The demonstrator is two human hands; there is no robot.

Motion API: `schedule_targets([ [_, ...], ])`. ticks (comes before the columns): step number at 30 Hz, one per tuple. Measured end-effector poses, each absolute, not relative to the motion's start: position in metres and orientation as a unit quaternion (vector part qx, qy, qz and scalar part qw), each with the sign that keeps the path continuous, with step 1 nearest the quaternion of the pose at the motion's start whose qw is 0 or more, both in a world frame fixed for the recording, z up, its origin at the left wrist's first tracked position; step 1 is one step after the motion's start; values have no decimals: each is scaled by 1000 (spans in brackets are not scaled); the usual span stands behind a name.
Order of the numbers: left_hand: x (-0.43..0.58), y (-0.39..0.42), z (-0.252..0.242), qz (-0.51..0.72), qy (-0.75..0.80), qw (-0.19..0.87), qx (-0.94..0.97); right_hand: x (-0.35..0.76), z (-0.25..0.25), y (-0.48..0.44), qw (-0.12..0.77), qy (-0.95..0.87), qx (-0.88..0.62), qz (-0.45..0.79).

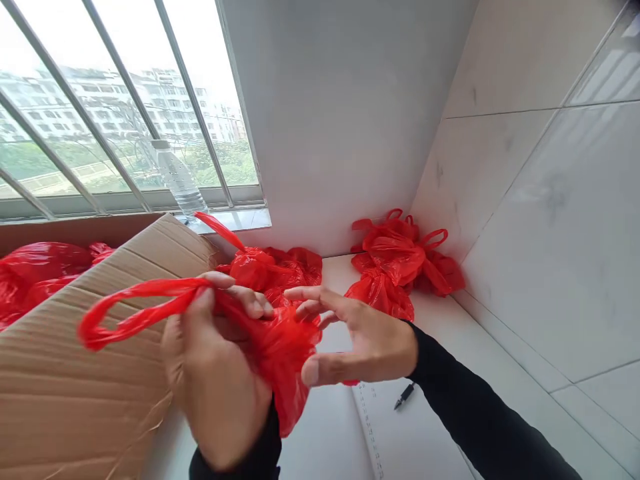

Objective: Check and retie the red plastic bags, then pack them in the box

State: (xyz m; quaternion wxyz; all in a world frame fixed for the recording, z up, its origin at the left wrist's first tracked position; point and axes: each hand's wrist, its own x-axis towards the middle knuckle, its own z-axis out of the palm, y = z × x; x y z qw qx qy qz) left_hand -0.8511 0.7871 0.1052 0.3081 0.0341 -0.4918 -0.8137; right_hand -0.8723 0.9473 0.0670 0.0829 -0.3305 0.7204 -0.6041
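My left hand (215,373) is closed round the gathered neck of a red plastic bag (280,360). The bag's handle loop sticks out to the left past my thumb, over the cardboard box. On the bag's right side is my right hand (360,333), its thumb and fingers spread apart. Its fingertips are close to the red plastic; whether they touch it I cannot tell. The lower part of the bag hangs down between both hands. What is inside the bag is hidden.
A cardboard box (75,373) with red bags (45,267) stands on the left. Tied red bags (395,253) lie in the corner, others (300,267) by the wall. A water bottle (177,177) stands on the barred window's sill. An open notebook (405,440) and pen (404,396) lie below.
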Motion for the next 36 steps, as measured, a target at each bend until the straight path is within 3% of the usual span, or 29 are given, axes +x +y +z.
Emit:
schedule_targets([
  [3,-850,802,104,-806,-517,285,27,-868,65,958,55,741,-300,-598],
  [10,-857,810,92,-783,-582,218,-26,-874,50,976,31,651,-267,-710],
  [17,-873,823,76,-741,-662,107,-27,-889,55,997,-43,469,-197,-860],
  [24,-882,851,61,-846,-516,-136,21,-901,49,1011,-108,440,-146,-879],
  [28,-883,850,59,-887,-459,-46,21,-903,46,1018,-108,534,-93,-833],
  [33,-881,847,63,-871,-486,75,-23,-897,47,1011,39,631,-120,-765],
  [36,-879,848,63,-856,-510,84,-12,-897,43,1001,61,635,-187,-747],
])
